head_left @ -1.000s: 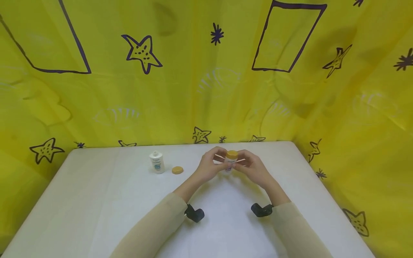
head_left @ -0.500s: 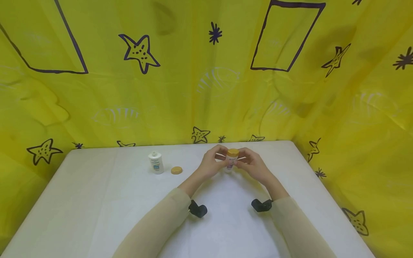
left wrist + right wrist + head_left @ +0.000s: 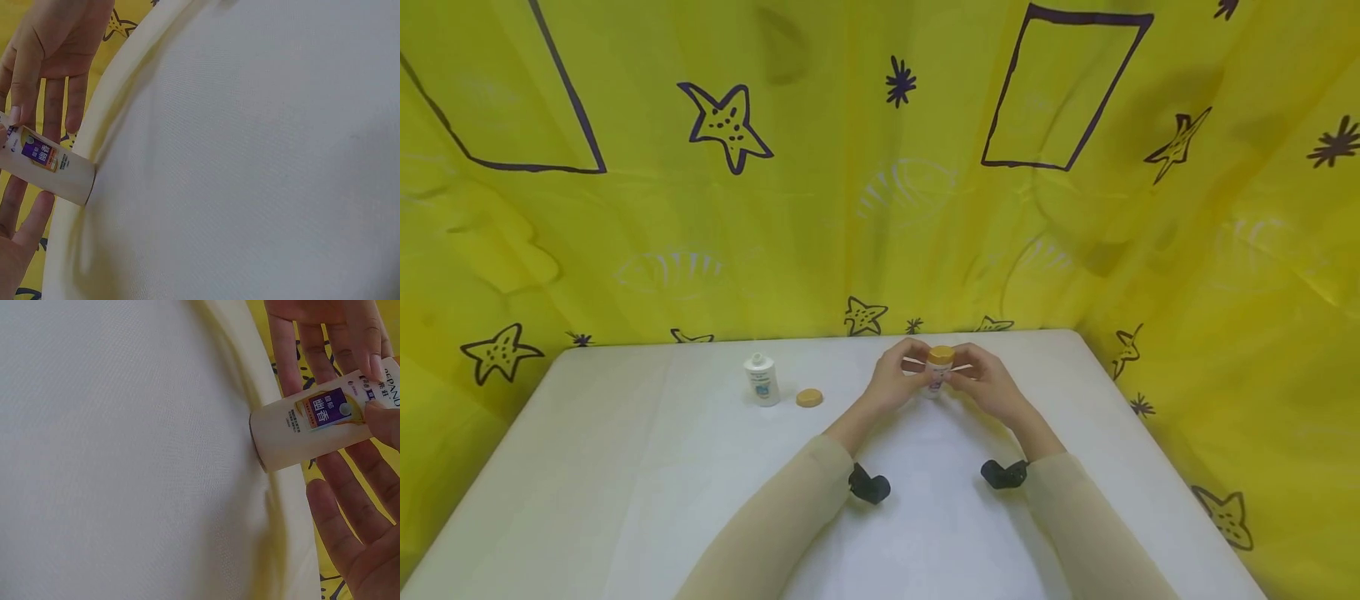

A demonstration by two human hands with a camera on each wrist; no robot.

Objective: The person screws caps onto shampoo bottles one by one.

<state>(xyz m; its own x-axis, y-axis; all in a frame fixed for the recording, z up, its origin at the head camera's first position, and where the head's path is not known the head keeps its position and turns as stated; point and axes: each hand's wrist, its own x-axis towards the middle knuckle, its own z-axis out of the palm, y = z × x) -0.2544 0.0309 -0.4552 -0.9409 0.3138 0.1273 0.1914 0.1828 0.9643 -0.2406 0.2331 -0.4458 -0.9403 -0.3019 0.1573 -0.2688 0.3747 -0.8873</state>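
So, little has changed: in the head view the wrists have edged slightly fwd, while the white plastic-looking bottle w/ round mustard-yellow lid (image 3: 939,367) stays upright near the white table's (image 3: 715,492) far edge. L hand (image 3: 891,383) and R hand (image 3: 991,385) pinch it from either side; prob. a steadying moment. Well left: a white bottle w/ narrow neck (image 3: 763,383), beside a flat mustard-yellow cap (image 3: 809,397).

L wrist view: purple label (image 3: 40,152) towards camera.

R wrist view: both thumbs in front; base contact w/ table unclear.
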